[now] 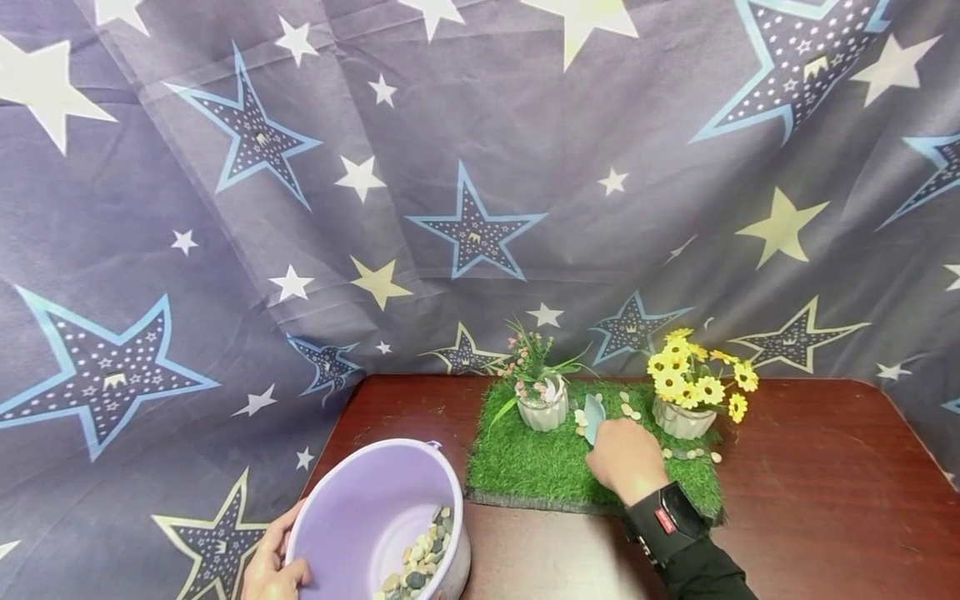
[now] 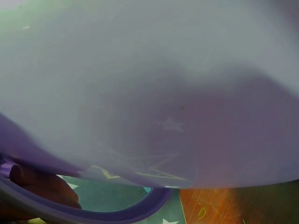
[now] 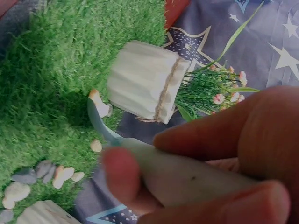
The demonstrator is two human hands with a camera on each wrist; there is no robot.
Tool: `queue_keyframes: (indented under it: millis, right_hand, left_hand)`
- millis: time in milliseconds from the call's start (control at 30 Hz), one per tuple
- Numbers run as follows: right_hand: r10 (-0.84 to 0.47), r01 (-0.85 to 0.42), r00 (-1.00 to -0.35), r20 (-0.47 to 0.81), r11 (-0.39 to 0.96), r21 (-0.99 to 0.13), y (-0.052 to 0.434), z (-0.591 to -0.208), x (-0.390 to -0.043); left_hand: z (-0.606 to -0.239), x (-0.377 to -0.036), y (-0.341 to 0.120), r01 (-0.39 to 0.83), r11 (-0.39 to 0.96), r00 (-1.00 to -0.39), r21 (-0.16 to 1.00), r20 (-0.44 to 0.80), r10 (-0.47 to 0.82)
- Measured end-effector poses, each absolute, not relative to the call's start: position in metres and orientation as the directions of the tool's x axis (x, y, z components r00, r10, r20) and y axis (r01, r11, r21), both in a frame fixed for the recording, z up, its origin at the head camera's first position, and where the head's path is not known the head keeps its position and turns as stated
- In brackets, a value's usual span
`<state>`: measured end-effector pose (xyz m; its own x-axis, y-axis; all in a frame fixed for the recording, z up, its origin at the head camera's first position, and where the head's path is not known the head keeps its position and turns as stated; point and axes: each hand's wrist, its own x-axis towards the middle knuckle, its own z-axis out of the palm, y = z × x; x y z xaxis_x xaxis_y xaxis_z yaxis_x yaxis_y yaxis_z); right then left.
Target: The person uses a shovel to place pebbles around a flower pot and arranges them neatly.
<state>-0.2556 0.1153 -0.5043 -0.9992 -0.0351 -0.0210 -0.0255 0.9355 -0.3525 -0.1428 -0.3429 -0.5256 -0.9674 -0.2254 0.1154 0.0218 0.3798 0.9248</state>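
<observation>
My left hand (image 1: 276,560) grips the rim of a purple bucket (image 1: 337,517), which is tilted so that several pebbles (image 1: 423,554) show inside along its right wall. The left wrist view is mostly filled by the bucket's side, with its handle (image 2: 126,215) curving below. With my right hand (image 1: 628,460) I hold a small toy shovel (image 1: 594,417) by its pale handle (image 3: 182,175), over the artificial grass mat (image 1: 525,475). Its blue blade (image 3: 97,116) points down at the grass, right beside light pebbles (image 3: 99,102) near the pot of pink flowers (image 1: 543,404).
A pot of yellow flowers (image 1: 684,417) stands at the mat's right side, with a row of pebbles (image 1: 692,455) in front. More pebbles (image 1: 628,407) lie between the two pots. The mat rests on a reddish-brown table (image 1: 825,483), and a star-patterned cloth (image 1: 525,125) hangs behind.
</observation>
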Motion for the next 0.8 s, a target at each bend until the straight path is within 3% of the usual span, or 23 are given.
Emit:
queue_keyframes:
  millis: [367,600,800]
  right_hand:
    - [-0.059,-0.036,-0.996,-0.061,0.944,-0.328,0.117,-0.486,-0.261]
    - [-0.069,-0.033,-0.994,-0.083,0.926,-0.376,0.126,-0.485,-0.259]
    - [-0.029,-0.016,-0.999,-0.024,0.902,-0.431,0.144,-0.492,-0.258]
  left_hand:
    - [-0.525,-0.143,-0.342,0.032,0.389,-0.968,0.921,0.126,-0.218]
    - [-0.523,-0.142,-0.342,0.018,0.396,-0.966,0.918,0.118,-0.228]
    - [-0.525,-0.143,-0.342,0.054,0.369,-0.965,0.928,0.143,-0.218]
